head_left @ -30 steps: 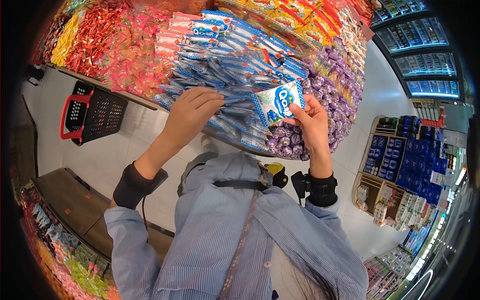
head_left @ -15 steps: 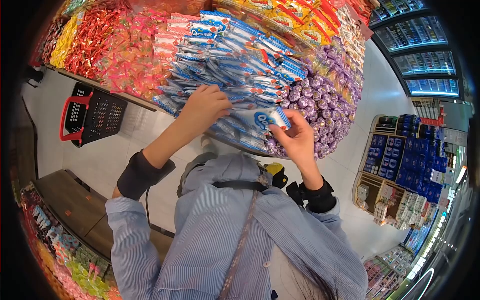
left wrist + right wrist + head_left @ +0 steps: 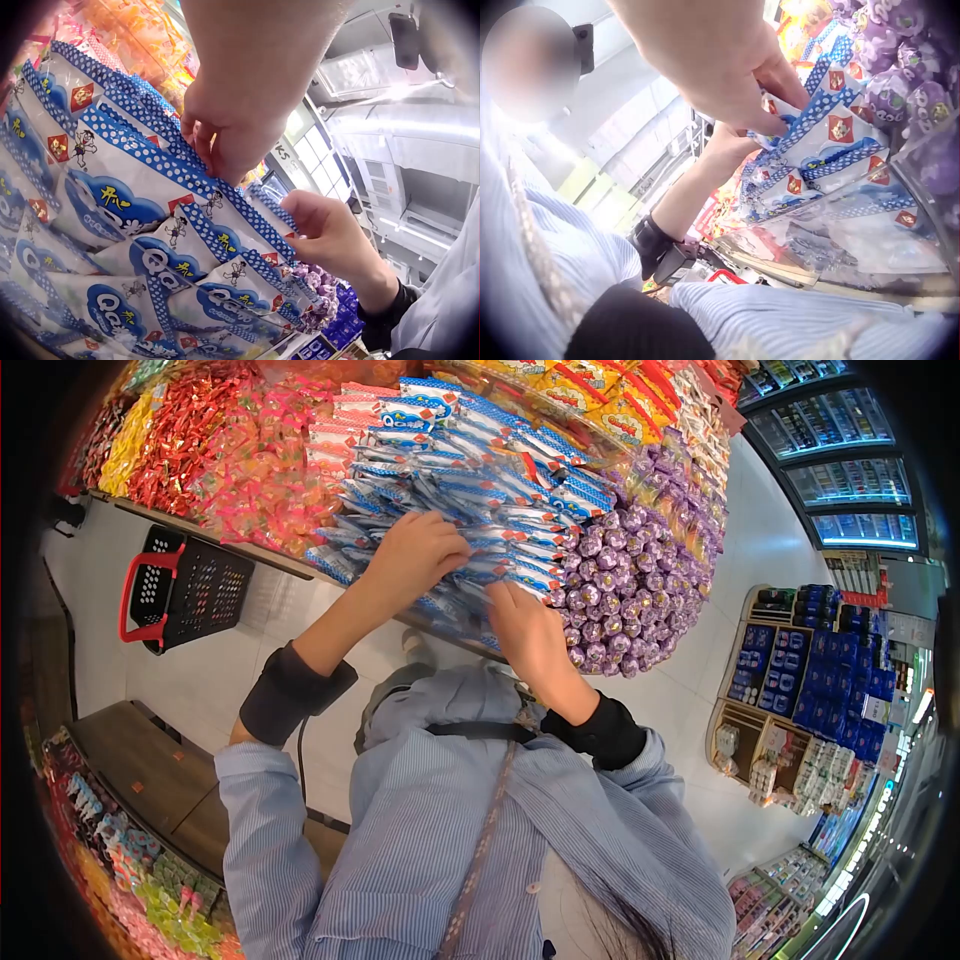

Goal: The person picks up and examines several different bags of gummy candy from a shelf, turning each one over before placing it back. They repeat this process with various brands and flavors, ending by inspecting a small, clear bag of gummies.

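Note:
White gummy candy packets (image 3: 500, 495) with blue dotted edges and "QQ" lettering stand packed in rows in the display. My left hand (image 3: 412, 563) reaches into the near rows. Its bent fingers (image 3: 199, 142) meet the dotted top edges of the packets in the left wrist view; whether they pinch one I cannot tell. Close to its right, my right hand (image 3: 533, 640) is low at the front rows. Between thumb and fingers it pinches one such candy packet (image 3: 270, 204), tucked in beside the others. In the right wrist view the held packet is partly hidden by the fingers.
Purple-wrapped candies (image 3: 625, 580) fill the section on the right. Pink and red sweets (image 3: 270, 470) lie to the left, with yellow bags (image 3: 590, 395) at the back. A clear divider (image 3: 840, 199) fronts the packets. A black basket with a red handle (image 3: 205, 595) stands at the left.
My right hand has brought the candy packet from above the purple sweets left and down into the front rows. My left hand has shifted slightly right along the packets.

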The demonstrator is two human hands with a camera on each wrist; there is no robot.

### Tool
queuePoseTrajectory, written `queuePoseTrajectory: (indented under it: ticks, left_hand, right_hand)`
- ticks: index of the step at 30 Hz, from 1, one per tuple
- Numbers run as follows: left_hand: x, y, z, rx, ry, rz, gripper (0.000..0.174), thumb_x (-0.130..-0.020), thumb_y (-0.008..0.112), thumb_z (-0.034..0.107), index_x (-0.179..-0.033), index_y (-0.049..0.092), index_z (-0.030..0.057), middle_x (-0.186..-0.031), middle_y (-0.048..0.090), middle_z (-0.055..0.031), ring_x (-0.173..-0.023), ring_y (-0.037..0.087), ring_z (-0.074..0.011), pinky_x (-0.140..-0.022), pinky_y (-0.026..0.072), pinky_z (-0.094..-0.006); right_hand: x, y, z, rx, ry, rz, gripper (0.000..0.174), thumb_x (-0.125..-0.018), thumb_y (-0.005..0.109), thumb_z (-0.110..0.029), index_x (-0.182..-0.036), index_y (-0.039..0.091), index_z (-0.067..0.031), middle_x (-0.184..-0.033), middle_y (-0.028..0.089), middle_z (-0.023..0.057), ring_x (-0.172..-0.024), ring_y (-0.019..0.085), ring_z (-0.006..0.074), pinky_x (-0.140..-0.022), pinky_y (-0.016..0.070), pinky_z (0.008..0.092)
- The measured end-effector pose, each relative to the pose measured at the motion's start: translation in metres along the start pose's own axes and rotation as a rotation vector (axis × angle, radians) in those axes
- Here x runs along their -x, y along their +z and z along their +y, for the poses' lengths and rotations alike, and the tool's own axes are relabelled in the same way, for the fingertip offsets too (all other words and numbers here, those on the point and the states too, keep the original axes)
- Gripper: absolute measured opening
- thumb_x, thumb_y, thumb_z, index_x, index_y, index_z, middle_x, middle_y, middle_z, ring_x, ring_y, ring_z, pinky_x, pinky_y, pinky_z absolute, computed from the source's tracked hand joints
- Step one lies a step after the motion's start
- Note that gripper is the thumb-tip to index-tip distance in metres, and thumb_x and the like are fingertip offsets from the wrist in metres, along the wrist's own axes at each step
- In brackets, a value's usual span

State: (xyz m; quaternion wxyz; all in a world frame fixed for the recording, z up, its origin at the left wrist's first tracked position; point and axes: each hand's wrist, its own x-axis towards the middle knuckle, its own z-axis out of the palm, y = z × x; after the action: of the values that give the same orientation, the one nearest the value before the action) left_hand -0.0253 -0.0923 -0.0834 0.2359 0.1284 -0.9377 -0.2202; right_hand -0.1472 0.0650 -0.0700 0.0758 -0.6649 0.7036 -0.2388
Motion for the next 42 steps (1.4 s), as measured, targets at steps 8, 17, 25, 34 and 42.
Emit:
queuePoseTrajectory:
  ticks: [8,17,25,34,42]
  left_hand:
    - [0.0,0.001,-0.005,0.031,-0.021,-0.024,0.011,-0.069,0.067,0.017,-0.077,0.063,0.0102,-0.072,0.057,0.0006,-0.076,0.052,-0.0179,-0.071,0.0373,-0.0314]
    - [0.004,-0.003,-0.004,0.092,-0.044,-0.056,0.01,-0.068,0.068,0.015,-0.076,0.064,0.01,-0.072,0.058,-0.0004,-0.076,0.052,-0.0193,-0.071,0.039,-0.0333]
    - [0.01,-0.019,0.006,0.149,-0.052,0.1,0.013,-0.07,0.067,0.011,-0.082,0.064,0.0071,-0.08,0.06,-0.0041,-0.081,0.054,-0.0224,-0.073,0.0412,-0.0342]
    - [0.047,-0.075,-0.029,0.115,-0.313,0.254,0.016,-0.071,0.064,-0.004,-0.086,0.063,0.0027,-0.082,0.061,-0.0072,-0.079,0.056,-0.0202,-0.07,0.0438,-0.0283]
    - [0.04,-0.062,-0.025,0.096,-0.126,0.056,0.023,-0.07,0.066,0.001,-0.092,0.061,0.0039,-0.09,0.06,-0.0066,-0.086,0.055,-0.0226,-0.073,0.0445,-0.0312]
  right_hand:
    - [-0.021,-0.007,-0.005,-0.011,0.07,-0.239,0.017,-0.072,0.05,0.001,-0.088,0.05,-0.0011,-0.072,0.059,0.0176,-0.061,0.058,0.0346,-0.052,0.0448,0.0421]
    - [-0.01,0.011,0.007,-0.157,0.082,-0.188,0.017,-0.074,0.047,0.003,-0.09,0.05,-0.0009,-0.067,0.056,0.0218,-0.066,0.056,0.0389,-0.056,0.0433,0.045]
    - [-0.012,0.012,0.003,-0.166,0.17,-0.222,0.016,-0.074,0.048,0.001,-0.09,0.051,-0.0016,-0.071,0.057,0.0218,-0.07,0.057,0.0393,-0.059,0.0439,0.0462]
    - [-0.006,-0.019,-0.008,-0.416,0.309,0.156,0.013,-0.081,0.054,-0.002,-0.093,0.058,-0.0024,-0.087,0.062,0.0125,-0.079,0.06,0.0296,-0.068,0.0476,0.0343]
    - [-0.014,-0.018,-0.005,-0.382,0.249,0.203,0.014,-0.081,0.054,-0.002,-0.095,0.058,-0.0028,-0.089,0.062,0.0124,-0.081,0.06,0.0295,-0.068,0.0478,0.0338]
